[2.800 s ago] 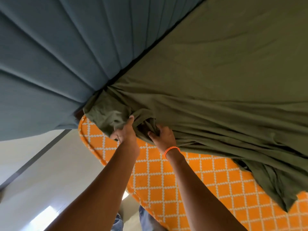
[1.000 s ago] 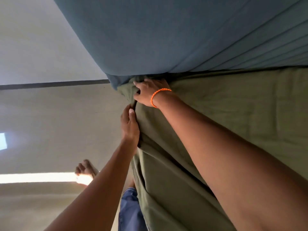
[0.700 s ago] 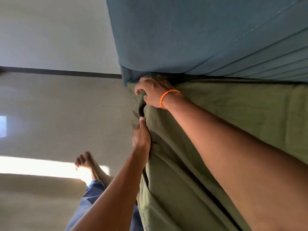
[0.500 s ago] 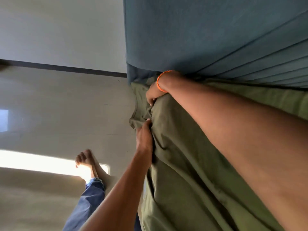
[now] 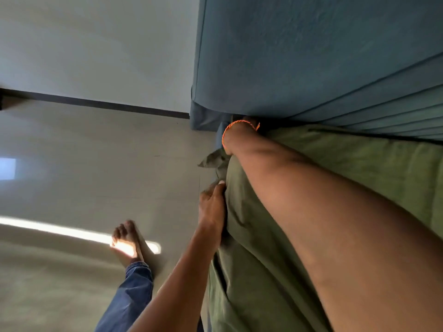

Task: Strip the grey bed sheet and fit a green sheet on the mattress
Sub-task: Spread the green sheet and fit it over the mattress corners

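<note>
Since before, your right hand (image 5: pixel 242 127) sinks unseen behind green sheet (image 5: pixel 335 164); left hand (image 5: pixel 212 207) fingers pinch its edge; corner nearly fitted.

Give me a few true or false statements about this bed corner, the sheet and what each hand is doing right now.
1. The left hand pinches the green sheet at the mattress edge. True.
2. The right hand is fully visible on top of the sheet. False: it is hidden past the orange bracelet, down by the blue headboard.
3. The person wears shoes. False: the foot is bare.
4. The person wears blue jeans. True.
</note>
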`<state>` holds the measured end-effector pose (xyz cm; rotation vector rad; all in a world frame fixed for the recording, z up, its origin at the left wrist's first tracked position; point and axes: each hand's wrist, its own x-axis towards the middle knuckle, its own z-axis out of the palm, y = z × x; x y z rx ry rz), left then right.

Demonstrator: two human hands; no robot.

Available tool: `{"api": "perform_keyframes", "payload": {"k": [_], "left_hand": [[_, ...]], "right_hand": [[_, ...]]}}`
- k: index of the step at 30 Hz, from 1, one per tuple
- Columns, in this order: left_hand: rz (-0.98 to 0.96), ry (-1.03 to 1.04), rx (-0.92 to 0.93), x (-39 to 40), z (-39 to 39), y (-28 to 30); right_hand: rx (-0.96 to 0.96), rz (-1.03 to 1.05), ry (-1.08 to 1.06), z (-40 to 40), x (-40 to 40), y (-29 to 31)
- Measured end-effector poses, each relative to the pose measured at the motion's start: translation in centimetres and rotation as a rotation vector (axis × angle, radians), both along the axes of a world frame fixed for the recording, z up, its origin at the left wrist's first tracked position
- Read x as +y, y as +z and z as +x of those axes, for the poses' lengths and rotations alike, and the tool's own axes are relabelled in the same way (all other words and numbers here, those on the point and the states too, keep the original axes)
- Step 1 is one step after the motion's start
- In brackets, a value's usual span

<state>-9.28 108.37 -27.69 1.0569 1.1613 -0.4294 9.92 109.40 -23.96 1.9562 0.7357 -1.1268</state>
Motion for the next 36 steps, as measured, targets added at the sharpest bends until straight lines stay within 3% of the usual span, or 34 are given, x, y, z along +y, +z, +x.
{"api": "perform_keyframes", "payload": {"k": [3,6,10,12,14,16,18,20,23,25,26,28,30,32,36], "left_hand": [[0.055,0.039,0.074,0.4,-0.1,-1.9],[0.115,-0.031,0.091,0.2,-0.4,-3.0],[0.243,-0.159,-0.062,0.0,-0.7,-2.7],[0.240,-0.067,-0.163,-0.4,-0.5,-1.7],[0.237,-0.064,-0.212,-1.1,-0.2,-1.0],[0.318,-0.147,-0.206,-1.9,0.1,-0.3],[0.439,-0.182,-0.169,-2.4,0.2,-0.2],[0.539,-0.203,-0.159,-2.7,0.4,-0.4],[0.604,-0.135,-0.237,-2.2,-0.1,-0.7],[0.563,-0.131,-0.253,-1.4,-1.1,-0.8],[0.548,-0.166,-0.249,-1.0,-1.7,-0.6],[0.550,-0.260,-0.248,-0.6,-3.1,-0.1],[0.590,-0.358,-0.228,-0.9,-4.4,0.9],[0.665,-0.453,-0.171,-1.6,-6.0,2.1],[0.725,-0.571,-0.149,-3.3,-9.7,3.3]], "right_hand": [[-0.093,0.218,0.098,-1.1,0.2,-1.8],[-0.200,0.499,-0.091,-2.1,-1.1,-1.6],[-0.423,1.177,-0.329,-5.8,-7.5,-0.9],[-0.606,1.455,-0.499,-8.4,-12.1,-0.8],[-0.866,1.392,-0.738,-11.1,-17.3,-1.5],[-1.124,1.046,-0.982,-13.3,-21.1,-2.6],[-1.208,0.741,-1.086,-14.0,-21.3,-3.0],[-1.059,0.716,-0.934,-14.4,-18.1,-2.6],[-0.573,1.014,-0.412,-17.3,-12.4,-1.6],[-0.368,1.263,-0.443,-18.5,-11.4,-0.4],[-0.353,1.364,-0.547,-19.0,-11.5,0.0],[-0.516,1.427,-0.773,-20.5,-12.1,0.9],[-0.810,1.266,-0.901,-22.9,-12.4,2.2],[-0.978,1.089,-0.941,-26.7,-12.6,2.7],[-0.798,0.746,-0.835,-34.4,-12.9,2.4]]}}
